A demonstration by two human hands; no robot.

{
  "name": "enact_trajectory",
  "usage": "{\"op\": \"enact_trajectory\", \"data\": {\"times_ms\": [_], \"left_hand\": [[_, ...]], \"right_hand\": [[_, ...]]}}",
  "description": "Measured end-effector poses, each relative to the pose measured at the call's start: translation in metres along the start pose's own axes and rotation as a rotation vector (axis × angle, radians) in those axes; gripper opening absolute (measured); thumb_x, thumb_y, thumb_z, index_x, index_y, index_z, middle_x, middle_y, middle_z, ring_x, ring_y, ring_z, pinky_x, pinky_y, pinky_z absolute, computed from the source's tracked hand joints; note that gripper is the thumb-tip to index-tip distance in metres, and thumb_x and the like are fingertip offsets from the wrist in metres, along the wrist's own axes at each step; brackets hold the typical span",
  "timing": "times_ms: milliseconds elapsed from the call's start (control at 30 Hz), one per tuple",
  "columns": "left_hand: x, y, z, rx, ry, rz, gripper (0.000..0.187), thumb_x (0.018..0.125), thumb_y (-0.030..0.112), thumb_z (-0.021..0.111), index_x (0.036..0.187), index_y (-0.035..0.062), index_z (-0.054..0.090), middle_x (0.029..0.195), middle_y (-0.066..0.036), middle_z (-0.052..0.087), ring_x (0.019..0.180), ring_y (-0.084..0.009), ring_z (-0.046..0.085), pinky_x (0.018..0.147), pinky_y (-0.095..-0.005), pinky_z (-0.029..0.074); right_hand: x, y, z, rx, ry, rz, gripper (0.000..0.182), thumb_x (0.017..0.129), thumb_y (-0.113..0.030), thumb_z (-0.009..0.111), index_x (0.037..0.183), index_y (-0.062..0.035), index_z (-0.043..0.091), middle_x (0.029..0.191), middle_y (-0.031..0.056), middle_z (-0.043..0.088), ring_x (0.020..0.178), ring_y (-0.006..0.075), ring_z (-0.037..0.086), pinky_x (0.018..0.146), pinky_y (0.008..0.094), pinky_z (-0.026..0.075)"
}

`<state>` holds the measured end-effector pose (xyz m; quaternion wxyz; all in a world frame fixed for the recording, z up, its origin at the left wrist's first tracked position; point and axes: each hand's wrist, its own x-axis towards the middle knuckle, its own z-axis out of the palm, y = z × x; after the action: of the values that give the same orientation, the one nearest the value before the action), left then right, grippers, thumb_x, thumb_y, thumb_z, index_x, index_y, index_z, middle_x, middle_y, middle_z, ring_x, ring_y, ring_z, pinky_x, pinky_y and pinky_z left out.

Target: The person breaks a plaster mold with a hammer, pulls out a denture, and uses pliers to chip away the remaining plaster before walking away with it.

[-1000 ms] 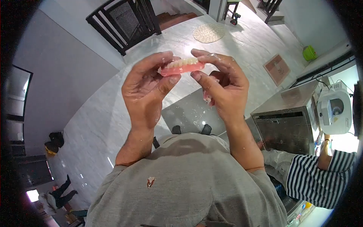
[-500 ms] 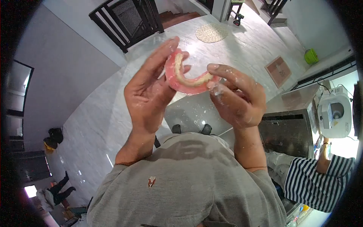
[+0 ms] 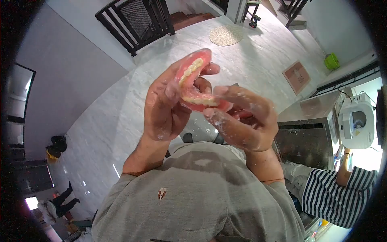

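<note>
A pink, curved denture (image 3: 194, 97) with a row of cream-coloured teeth is held up in front of my chest, over the floor. My left hand (image 3: 165, 105) grips its left side, with the thumb on the near face and fingers behind it. The fingers and thumb of my right hand (image 3: 248, 117) pinch its right end. White residue covers the fingertips of both hands. My grey shirt (image 3: 193, 189) bears a small red and white mark.
Marble floor (image 3: 105, 109) spreads around me, with a round woven mat (image 3: 225, 35) and a pink mat (image 3: 296, 77). A dark gate (image 3: 137, 24) stands at upper left. On the right are a cabinet (image 3: 304, 141), a white machine (image 3: 356, 123) and a person in stripes (image 3: 336, 195).
The denture has tilted and turned, showing more of its teeth. My left hand has shifted right and down, its thumb now against the front. My right hand has dropped slightly and moved left.
</note>
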<state>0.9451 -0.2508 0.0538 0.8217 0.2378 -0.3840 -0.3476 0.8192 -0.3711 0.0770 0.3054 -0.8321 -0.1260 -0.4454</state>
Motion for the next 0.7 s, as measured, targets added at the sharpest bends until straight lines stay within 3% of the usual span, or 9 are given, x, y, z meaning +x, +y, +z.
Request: {"op": "enact_trajectory", "data": {"times_ms": [133,200,267,300,433,500,533,633,700], "left_hand": [[0.002,-0.002,0.015,-0.086,0.198,-0.112,0.059,0.098,0.042,0.041,0.130,-0.0080,0.043,0.114,-0.019,0.058,0.096,-0.0193,0.062,0.084,-0.0297,0.055],[0.008,0.003,0.020,-0.201,0.310,-0.277,0.056,0.100,0.044,0.034,0.127,-0.0031,0.048,0.101,-0.009,0.060,0.088,-0.0129,0.060,0.073,-0.0250,0.053],[0.010,0.000,0.019,-0.186,0.304,-0.255,0.055,0.101,0.044,0.032,0.125,-0.0012,0.050,0.093,-0.005,0.058,0.081,-0.0111,0.057,0.067,-0.0239,0.049],[0.011,-0.002,0.018,-0.172,0.299,-0.239,0.054,0.101,0.044,0.030,0.124,0.0007,0.052,0.086,-0.002,0.056,0.075,-0.0094,0.053,0.060,-0.0227,0.045],[0.017,0.000,0.014,-0.082,0.366,-0.264,0.051,0.101,0.043,0.031,0.121,0.0014,0.053,0.079,0.000,0.051,0.066,-0.0078,0.047,0.053,-0.0214,0.036],[0.017,0.000,0.000,-0.287,0.071,-0.291,0.049,0.101,0.042,0.032,0.117,0.0018,0.054,0.075,0.000,0.051,0.062,-0.0070,0.046,0.051,-0.0202,0.035],[0.016,-0.001,0.001,-0.288,0.073,-0.292,0.049,0.101,0.042,0.032,0.117,0.0018,0.054,0.075,0.000,0.051,0.062,-0.0070,0.046,0.051,-0.0202,0.035],[0.018,0.002,0.013,-0.107,0.243,-0.337,0.040,0.099,0.040,0.040,0.101,0.0038,0.056,0.064,0.000,0.049,0.050,-0.0069,0.048,0.042,-0.0145,0.035],[0.017,0.001,0.013,-0.031,0.365,-0.314,0.041,0.099,0.040,0.040,0.102,0.0035,0.058,0.068,-0.002,0.053,0.060,-0.0095,0.057,0.052,-0.0159,0.046]], "right_hand": [[-0.002,0.011,0.005,-0.031,-0.025,-0.080,0.038,0.070,-0.005,0.079,0.106,-0.0078,0.066,0.111,0.0157,0.060,0.078,0.0180,0.067,0.059,0.0258,0.055],[0.000,0.013,0.007,-0.044,-0.001,-0.108,0.040,0.071,-0.008,0.080,0.108,-0.0056,0.065,0.115,0.0156,0.059,0.074,0.0144,0.066,0.055,0.0230,0.053],[0.003,0.008,0.011,-0.046,0.255,0.142,0.045,0.066,-0.016,0.083,0.109,-0.0129,0.070,0.108,0.0113,0.063,0.058,0.0090,0.056,0.045,0.0167,0.043],[-0.001,0.020,0.010,-0.038,0.275,0.121,0.056,0.064,-0.016,0.086,0.115,-0.0092,0.066,0.109,0.0116,0.060,0.060,0.0057,0.054,0.046,0.0159,0.042],[0.006,0.028,0.009,0.283,0.274,0.303,0.056,0.064,-0.016,0.087,0.115,-0.0059,0.066,0.103,0.0094,0.061,0.060,0.0029,0.051,0.045,0.0159,0.041],[0.006,0.032,0.012,0.206,0.262,0.255,0.051,0.065,-0.014,0.086,0.112,-0.0064,0.067,0.101,0.0079,0.062,0.060,0.0027,0.051,0.045,0.0161,0.041],[0.006,0.034,0.013,0.128,0.248,0.209,0.047,0.065,-0.013,0.086,0.109,-0.0070,0.069,0.099,0.0064,0.062,0.060,0.0025,0.052,0.045,0.0163,0.041],[0.007,0.030,0.011,0.090,0.250,0.228,0.038,0.066,-0.011,0.085,0.102,-0.0085,0.071,0.094,0.0047,0.063,0.063,0.0057,0.056,0.047,0.0186,0.044],[0.008,0.027,0.010,0.042,0.224,0.177,0.038,0.066,-0.012,0.085,0.101,-0.0093,0.071,0.092,0.0055,0.063,0.065,0.0087,0.059,0.050,0.0203,0.047]]}}
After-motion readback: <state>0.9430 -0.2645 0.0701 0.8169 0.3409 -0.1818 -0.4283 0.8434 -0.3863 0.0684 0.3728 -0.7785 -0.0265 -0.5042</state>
